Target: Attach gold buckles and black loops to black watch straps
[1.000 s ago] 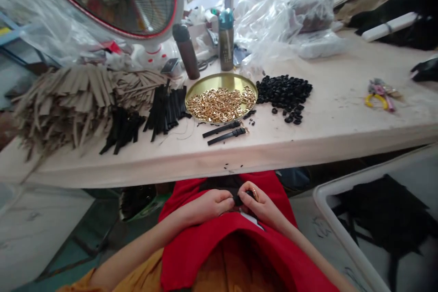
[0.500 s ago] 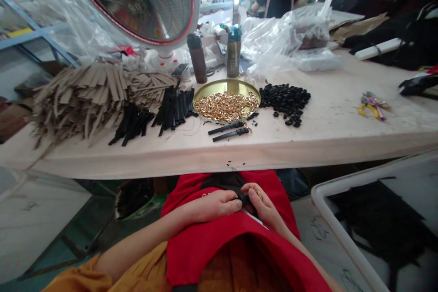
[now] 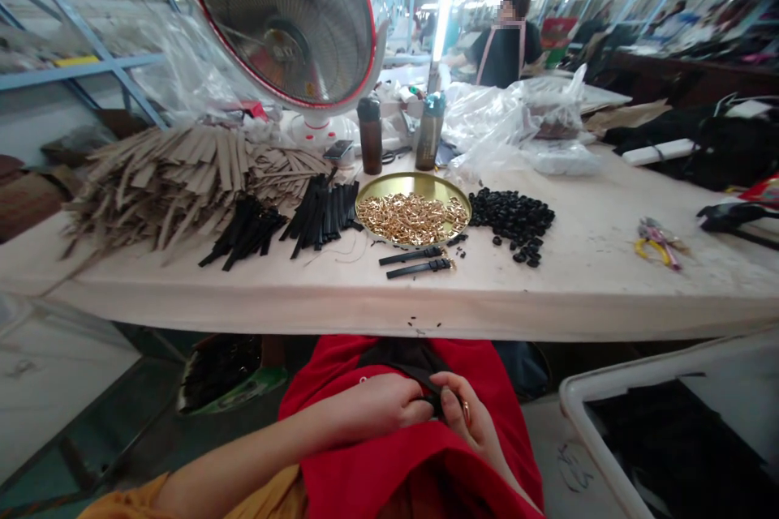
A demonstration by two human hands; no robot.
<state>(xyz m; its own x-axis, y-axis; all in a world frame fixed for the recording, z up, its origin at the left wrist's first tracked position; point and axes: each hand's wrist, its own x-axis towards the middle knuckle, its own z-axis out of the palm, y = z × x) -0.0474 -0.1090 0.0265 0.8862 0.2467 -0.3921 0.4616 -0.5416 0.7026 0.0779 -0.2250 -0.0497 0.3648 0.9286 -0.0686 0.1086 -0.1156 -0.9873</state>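
Observation:
Over my lap, my left hand [image 3: 395,404] has its fingers closed on a small black strap [image 3: 433,402]. My right hand [image 3: 467,415] pinches the same strap from the other side. A gold-coloured piece [image 3: 466,412] shows at the right fingers; whether it is a buckle or a ring I cannot tell. Most of the strap is hidden by the fingers. On the table ahead, two finished-looking black straps [image 3: 417,268] with gold buckles lie before a round gold tray [image 3: 371,188] of small gold metal parts [image 3: 411,219]. Black loops [image 3: 511,219] are heaped to its right.
Black strips [image 3: 325,215] and a big pile of beige strips [image 3: 164,178] lie left. Behind stand a fan [image 3: 283,32] and two bottles [image 3: 370,138]. Pliers [image 3: 657,243] lie at right. A white bin [image 3: 572,397] is beside me. Another person [image 3: 508,53] works beyond.
My view has tilted up, so the table sits lower in the picture. Both hands stay together over my lap on the black strap, with the left fingers curled more tightly.

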